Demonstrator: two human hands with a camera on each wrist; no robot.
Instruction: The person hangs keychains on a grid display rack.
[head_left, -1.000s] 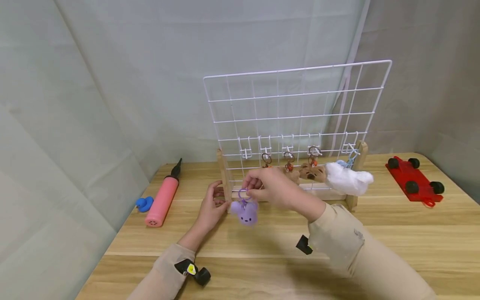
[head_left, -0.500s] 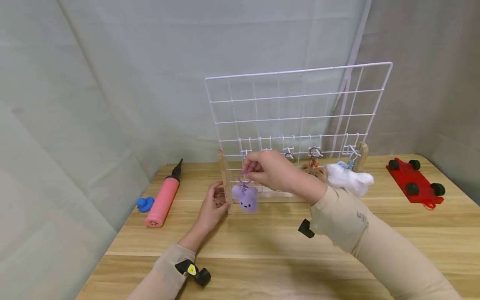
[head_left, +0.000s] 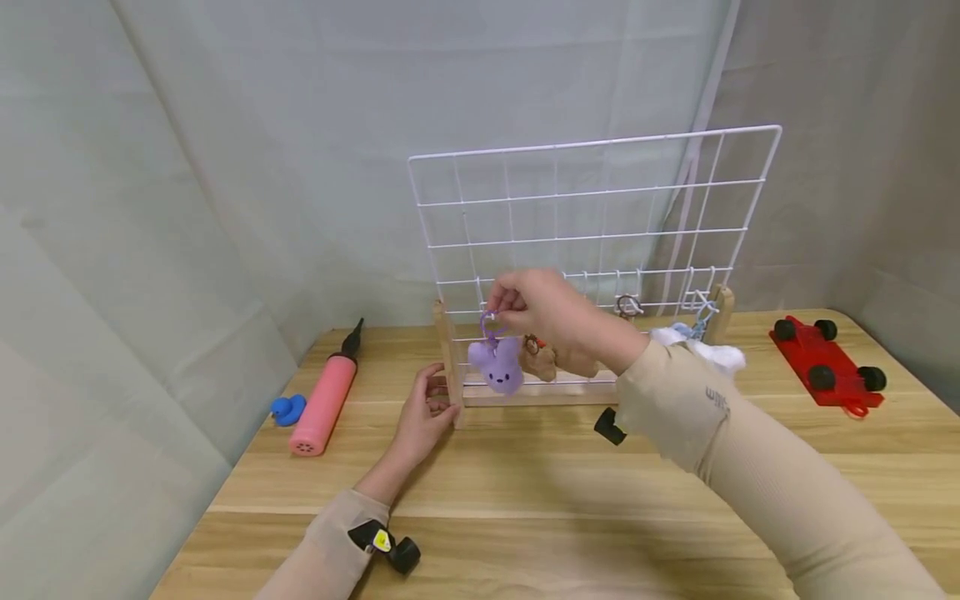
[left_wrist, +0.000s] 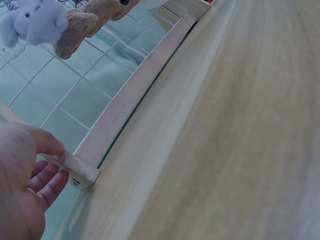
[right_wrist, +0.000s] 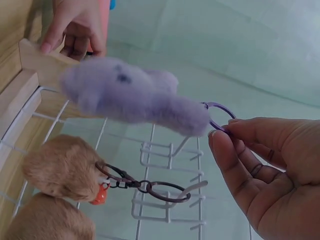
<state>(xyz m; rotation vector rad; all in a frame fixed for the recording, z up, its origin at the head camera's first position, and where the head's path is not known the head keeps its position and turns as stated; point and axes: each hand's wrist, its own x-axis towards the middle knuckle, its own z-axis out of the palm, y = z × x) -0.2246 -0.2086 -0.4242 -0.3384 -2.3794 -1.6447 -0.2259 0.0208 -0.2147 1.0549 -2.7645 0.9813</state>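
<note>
My right hand (head_left: pixel 551 312) pinches the purple ring of a fluffy purple bear keychain (head_left: pixel 498 368) between thumb and fingertips. In the right wrist view the purple plush (right_wrist: pixel 125 92) dangles in front of a white wire hook (right_wrist: pixel 167 162), apart from it as far as I can tell. Brown plush keychains (right_wrist: pixel 62 167) hang beside it, one by a dark ring on another hook. My left hand (head_left: pixel 426 418) holds the left wooden post (head_left: pixel 447 354) of the white grid rack (head_left: pixel 555 148), thumb in front and fingers behind. Part of the hook row is hidden by my right hand.
A white plush (head_left: pixel 726 358) hangs at the rack's right end. Left of the rack lie a pink hand pump (head_left: pixel 326 404) and a blue rubber duck (head_left: pixel 287 410). A red toy car (head_left: pixel 828 367) lies at the right on the wooden table (head_left: pixel 495 517).
My right hand has lifted the purple keychain from low in front of the rack up to hook height. My left hand stays on the post.
</note>
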